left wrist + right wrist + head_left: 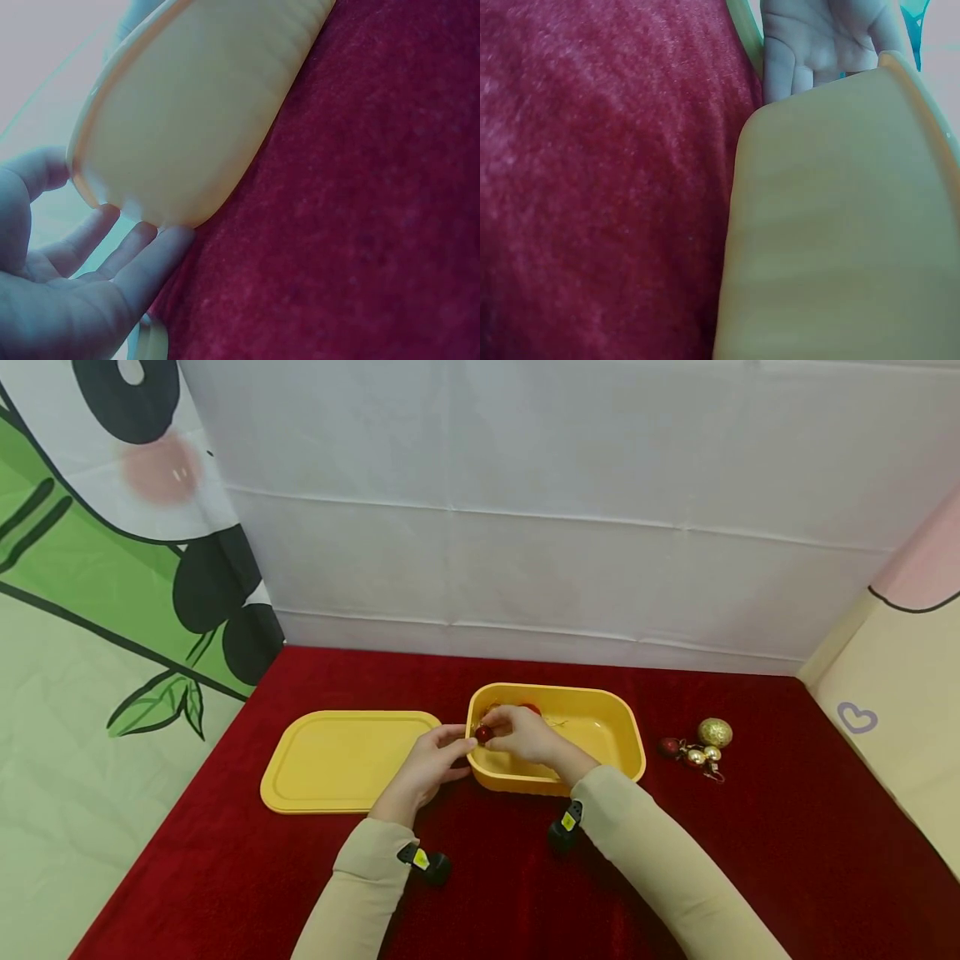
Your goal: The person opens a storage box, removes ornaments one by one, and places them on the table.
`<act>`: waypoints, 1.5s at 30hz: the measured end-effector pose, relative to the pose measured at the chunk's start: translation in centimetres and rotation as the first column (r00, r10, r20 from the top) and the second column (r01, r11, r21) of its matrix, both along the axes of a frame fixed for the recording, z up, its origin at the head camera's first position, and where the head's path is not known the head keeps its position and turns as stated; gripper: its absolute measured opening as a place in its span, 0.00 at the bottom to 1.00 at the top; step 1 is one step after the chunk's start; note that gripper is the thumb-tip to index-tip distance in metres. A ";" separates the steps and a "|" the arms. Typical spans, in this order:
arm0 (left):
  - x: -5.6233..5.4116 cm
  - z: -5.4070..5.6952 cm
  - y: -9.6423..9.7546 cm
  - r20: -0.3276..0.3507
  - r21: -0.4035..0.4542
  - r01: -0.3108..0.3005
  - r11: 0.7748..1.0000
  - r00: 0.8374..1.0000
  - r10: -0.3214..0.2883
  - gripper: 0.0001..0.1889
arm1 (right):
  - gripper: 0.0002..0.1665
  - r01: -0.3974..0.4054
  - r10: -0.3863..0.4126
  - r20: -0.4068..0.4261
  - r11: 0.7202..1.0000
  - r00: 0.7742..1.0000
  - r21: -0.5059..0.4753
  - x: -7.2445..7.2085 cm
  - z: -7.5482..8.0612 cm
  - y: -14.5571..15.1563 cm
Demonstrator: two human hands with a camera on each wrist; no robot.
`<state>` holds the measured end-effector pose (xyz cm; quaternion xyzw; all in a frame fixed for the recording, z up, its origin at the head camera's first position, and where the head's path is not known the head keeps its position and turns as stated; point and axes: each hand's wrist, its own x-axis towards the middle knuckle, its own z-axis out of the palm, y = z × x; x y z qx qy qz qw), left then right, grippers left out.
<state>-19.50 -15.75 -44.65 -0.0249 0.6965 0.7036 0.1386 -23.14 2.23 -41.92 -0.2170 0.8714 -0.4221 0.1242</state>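
Note:
A yellow rectangular box point(604, 739) stands with its mouth up. My left hand point(426, 766) holds its left end, thumb at the rim and fingers against the outer wall point(172, 112). Inside that end my right hand point(525, 735) pinches a small shiny dark red ball ornament point(483, 734). Another red piece point(531, 708) shows behind the right hand, partly hidden. Thin golden strands point(557, 723) lie in the box too. From the right wrist the box's outer side point(840, 217) fills much of the view, and the right hand's fingers are out of sight there.
A flat yellow lid point(337, 764) lies left of the box on the red cloth point(510, 885). Right of the box sit a glittery gold ball point(715, 732), a dark red ball point(670, 747) and small gold balls point(696, 757). A white hanging sheet point(525, 577) rises behind the table.

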 end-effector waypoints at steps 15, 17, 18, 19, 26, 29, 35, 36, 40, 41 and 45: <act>0.2 0.4 -0.1 -0.002 0.005 0.023 1.000 1.000 -0.023 0.23 | 0.18 0.013 -0.011 -0.012 0.986 1.000 0.168 0.2 -0.3 -1.0; 0.2 0.4 -0.2 -0.005 0.007 0.024 1.000 1.000 -0.024 0.24 | 0.16 0.022 -0.020 -0.016 0.985 1.000 0.172 0.2 -0.4 -1.1; 0.2 0.4 -0.2 -0.006 0.006 0.023 1.000 1.000 -0.023 0.24 | 0.16 0.023 -0.020 -0.017 0.985 1.000 0.172 0.2 -0.4 -1.1; 0.2 0.3 -0.2 -0.006 0.005 0.021 1.000 1.000 -0.021 0.24 | 0.16 0.023 -0.020 -0.016 0.985 1.000 0.171 0.1 -0.4 -1.1; 0.1 0.2 -0.1 -0.010 -0.001 0.011 1.000 1.000 -0.011 0.22 | 0.16 0.039 -0.039 -0.003 0.991 0.999 0.127 0.1 -0.1 -0.7; 0.2 0.2 -0.1 -0.009 -0.002 0.008 1.000 1.000 -0.008 0.23 | 0.15 0.047 -0.047 -0.009 0.995 0.999 0.091 0.2 0.1 -0.4; 0.1 0.2 0.0 -0.006 0.003 0.011 1.000 1.000 -0.011 0.23 | 0.15 0.042 -0.042 -0.017 0.999 0.999 0.021 0.0 0.3 0.3; 0.1 0.2 0.0 -0.005 0.004 0.009 1.000 1.000 -0.009 0.23 | 0.15 0.044 -0.044 -0.013 0.999 0.999 0.009 0.0 0.3 0.4; 0.1 0.3 0.0 -0.007 0.004 0.008 1.000 1.000 -0.008 0.24 | 0.16 0.060 -0.059 0.023 0.997 0.998 -0.047 0.0 0.2 0.8; 0.1 0.4 0.0 -0.004 0.005 0.008 1.000 1.000 -0.008 0.24 | 0.16 0.066 -0.064 0.036 0.996 0.997 -0.062 0.0 0.2 0.9; 0.3 0.8 0.0 0.004 0.005 0.014 1.000 1.000 -0.014 0.24 | 0.17 0.064 -0.058 0.056 0.991 0.997 -0.115 0.2 0.3 1.4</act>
